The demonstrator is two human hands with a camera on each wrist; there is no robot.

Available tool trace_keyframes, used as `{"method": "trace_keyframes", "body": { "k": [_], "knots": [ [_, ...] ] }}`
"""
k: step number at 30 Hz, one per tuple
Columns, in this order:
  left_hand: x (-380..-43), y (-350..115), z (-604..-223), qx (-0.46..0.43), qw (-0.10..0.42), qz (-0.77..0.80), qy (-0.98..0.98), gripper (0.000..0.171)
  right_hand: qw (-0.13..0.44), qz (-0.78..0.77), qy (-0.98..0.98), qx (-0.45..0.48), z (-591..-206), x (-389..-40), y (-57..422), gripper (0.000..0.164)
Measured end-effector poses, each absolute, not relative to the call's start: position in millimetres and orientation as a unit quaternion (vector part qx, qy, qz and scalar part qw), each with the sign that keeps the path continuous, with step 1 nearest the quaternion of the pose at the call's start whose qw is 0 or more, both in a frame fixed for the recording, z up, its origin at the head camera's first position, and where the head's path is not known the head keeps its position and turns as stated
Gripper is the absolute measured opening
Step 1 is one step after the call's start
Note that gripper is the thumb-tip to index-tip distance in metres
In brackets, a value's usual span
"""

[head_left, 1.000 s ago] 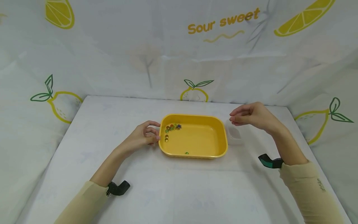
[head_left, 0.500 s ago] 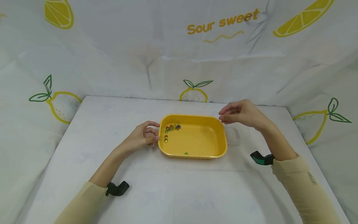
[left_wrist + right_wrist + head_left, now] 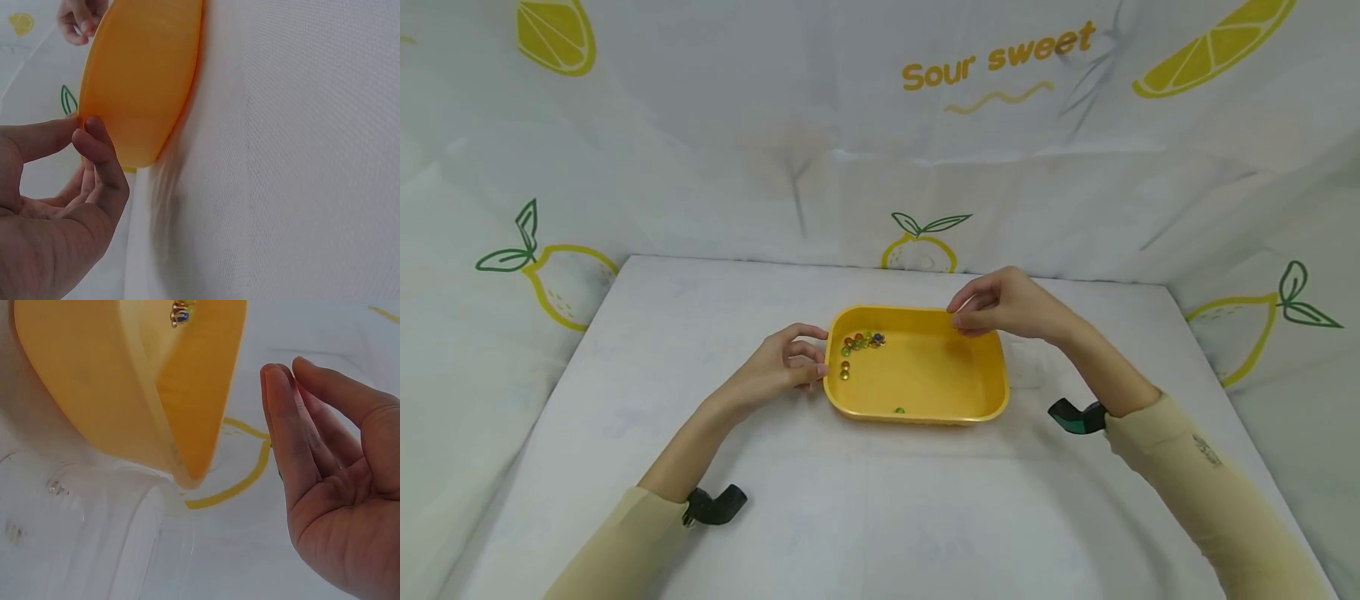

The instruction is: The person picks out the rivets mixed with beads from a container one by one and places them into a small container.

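A yellow plastic tub (image 3: 925, 367) stands mid-table, with several small coloured glass marbles (image 3: 859, 342) grouped at its left end and one green marble (image 3: 900, 410) by the near wall. At the tub's left side, my left hand (image 3: 775, 362) holds the rim with curled fingers; its fingertips (image 3: 94, 134) touch the outside in the left wrist view. My right hand (image 3: 1011, 304) hovers over the tub's far right corner. Its thumb and fingertips (image 3: 278, 394) come close together, and nothing shows between them. A clear plastic container (image 3: 94, 531) sits close to the tub's right side.
Inside the clear container, small marble-like spots (image 3: 56, 487) show faintly. A white cloth (image 3: 880, 508) covers the table. Behind it hangs a white curtain (image 3: 737, 150) printed with lemons.
My right hand has moved left, from above the clear container to over the tub's far right corner. My left hand, the tub and the marbles have stayed put.
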State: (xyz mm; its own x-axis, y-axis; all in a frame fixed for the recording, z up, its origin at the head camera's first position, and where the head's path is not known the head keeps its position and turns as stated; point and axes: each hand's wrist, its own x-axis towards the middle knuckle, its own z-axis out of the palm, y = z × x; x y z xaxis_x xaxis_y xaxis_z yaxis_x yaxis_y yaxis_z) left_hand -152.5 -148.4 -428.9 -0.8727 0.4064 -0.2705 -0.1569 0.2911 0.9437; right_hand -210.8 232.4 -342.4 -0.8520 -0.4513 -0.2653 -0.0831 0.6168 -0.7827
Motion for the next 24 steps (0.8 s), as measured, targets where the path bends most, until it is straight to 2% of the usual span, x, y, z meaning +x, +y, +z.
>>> {"method": "trace_keyframes", "body": {
  "k": [24],
  "knots": [
    [-153,-148,-428,0.077,0.24,0.59,0.767,0.057,0.238,-0.415,0.86,-0.176,-351,-223,207,0.017]
  ]
}}
